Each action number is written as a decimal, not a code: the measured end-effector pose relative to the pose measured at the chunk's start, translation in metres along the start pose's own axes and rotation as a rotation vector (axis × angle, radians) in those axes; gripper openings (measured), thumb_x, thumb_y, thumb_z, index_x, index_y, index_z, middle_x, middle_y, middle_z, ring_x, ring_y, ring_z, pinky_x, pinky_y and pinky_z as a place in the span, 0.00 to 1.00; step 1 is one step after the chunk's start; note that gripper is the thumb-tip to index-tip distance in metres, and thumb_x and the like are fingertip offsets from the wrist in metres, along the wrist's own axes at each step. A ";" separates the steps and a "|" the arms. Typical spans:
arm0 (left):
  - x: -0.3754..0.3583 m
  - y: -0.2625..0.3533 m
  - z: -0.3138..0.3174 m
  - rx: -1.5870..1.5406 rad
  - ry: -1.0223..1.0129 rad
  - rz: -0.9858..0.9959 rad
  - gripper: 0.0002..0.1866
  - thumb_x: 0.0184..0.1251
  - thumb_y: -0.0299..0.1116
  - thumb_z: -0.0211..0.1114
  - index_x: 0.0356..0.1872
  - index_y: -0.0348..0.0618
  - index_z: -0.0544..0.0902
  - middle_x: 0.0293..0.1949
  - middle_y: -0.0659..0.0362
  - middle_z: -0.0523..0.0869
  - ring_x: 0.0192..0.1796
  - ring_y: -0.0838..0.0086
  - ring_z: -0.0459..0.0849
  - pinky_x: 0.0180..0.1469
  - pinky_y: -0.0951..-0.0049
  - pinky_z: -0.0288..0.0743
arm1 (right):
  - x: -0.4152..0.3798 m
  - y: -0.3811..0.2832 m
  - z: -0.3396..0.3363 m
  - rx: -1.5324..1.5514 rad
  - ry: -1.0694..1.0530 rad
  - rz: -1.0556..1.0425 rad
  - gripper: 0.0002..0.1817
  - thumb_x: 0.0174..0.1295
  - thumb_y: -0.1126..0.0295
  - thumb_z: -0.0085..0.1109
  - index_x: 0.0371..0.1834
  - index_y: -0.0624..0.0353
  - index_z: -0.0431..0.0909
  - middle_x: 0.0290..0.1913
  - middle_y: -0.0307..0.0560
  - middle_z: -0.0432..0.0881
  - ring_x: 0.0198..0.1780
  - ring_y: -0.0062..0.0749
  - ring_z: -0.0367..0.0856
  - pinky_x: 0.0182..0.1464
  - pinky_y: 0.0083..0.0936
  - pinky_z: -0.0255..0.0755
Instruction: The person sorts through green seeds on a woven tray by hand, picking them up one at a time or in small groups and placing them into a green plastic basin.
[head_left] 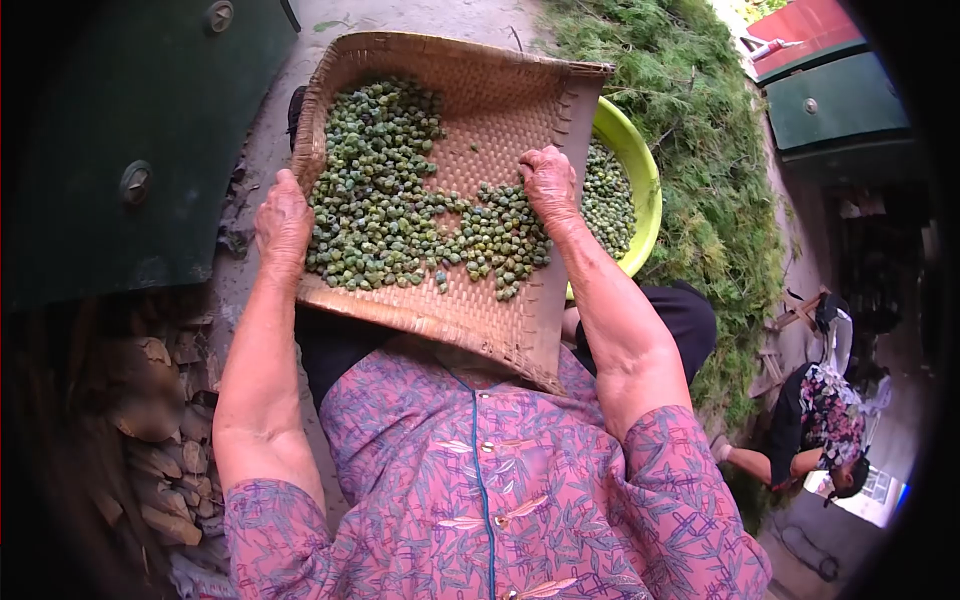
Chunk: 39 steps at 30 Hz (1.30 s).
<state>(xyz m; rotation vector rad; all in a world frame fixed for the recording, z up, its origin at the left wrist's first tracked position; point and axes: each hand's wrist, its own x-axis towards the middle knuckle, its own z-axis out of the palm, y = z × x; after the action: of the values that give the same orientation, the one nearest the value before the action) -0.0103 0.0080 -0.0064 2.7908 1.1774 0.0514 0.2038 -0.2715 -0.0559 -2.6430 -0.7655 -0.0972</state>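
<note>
**Inspector:** State of the hands?

**Assistant:** The left hand is clamped on the left rim of the tray, fingers curled over the edge. The right hand lies on the tray's right side, fingers bent down among the pods; whether it grips the rim or only presses on the pods cannot be told.

**Inspector:** Position of the tray?

**Assistant:** It is a woven, scoop-shaped tray, held over the person's lap and tilted. The green pods lie heaped on its left half and in a band running across to the right hand.

**Inspector:** Surroundings?

**Assistant:** A yellow-green basin sits just beside the tray's right edge, partly under it, with more pods inside. A heap of green plants lies beyond. Stacked firewood is on the left. Another person crouches well apart at the lower right.
</note>
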 end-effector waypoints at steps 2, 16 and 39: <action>-0.001 0.001 -0.002 0.006 0.002 0.004 0.09 0.57 0.24 0.53 0.40 0.39 0.68 0.38 0.42 0.83 0.42 0.46 0.82 0.46 0.52 0.75 | 0.002 -0.003 0.008 -0.105 -0.056 0.023 0.05 0.50 0.69 0.59 0.29 0.49 0.84 0.33 0.45 0.77 0.43 0.42 0.76 0.46 0.37 0.72; -0.001 0.000 -0.002 -0.002 0.008 0.037 0.10 0.57 0.24 0.53 0.40 0.38 0.68 0.37 0.42 0.83 0.42 0.47 0.83 0.45 0.53 0.76 | 0.008 0.009 0.004 0.162 -0.067 0.159 0.07 0.48 0.71 0.60 0.31 0.54 0.85 0.32 0.54 0.83 0.38 0.43 0.82 0.44 0.36 0.75; -0.001 0.000 -0.004 0.000 -0.002 0.028 0.08 0.60 0.24 0.50 0.40 0.38 0.69 0.37 0.41 0.83 0.41 0.46 0.83 0.45 0.51 0.76 | 0.029 0.020 -0.021 0.095 0.049 -0.179 0.08 0.54 0.72 0.58 0.38 0.53 0.80 0.39 0.47 0.77 0.45 0.44 0.76 0.49 0.35 0.71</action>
<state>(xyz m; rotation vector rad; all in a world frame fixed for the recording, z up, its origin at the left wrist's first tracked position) -0.0116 0.0079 -0.0026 2.8068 1.1373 0.0506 0.2396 -0.2810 -0.0385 -2.4701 -0.9646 -0.1686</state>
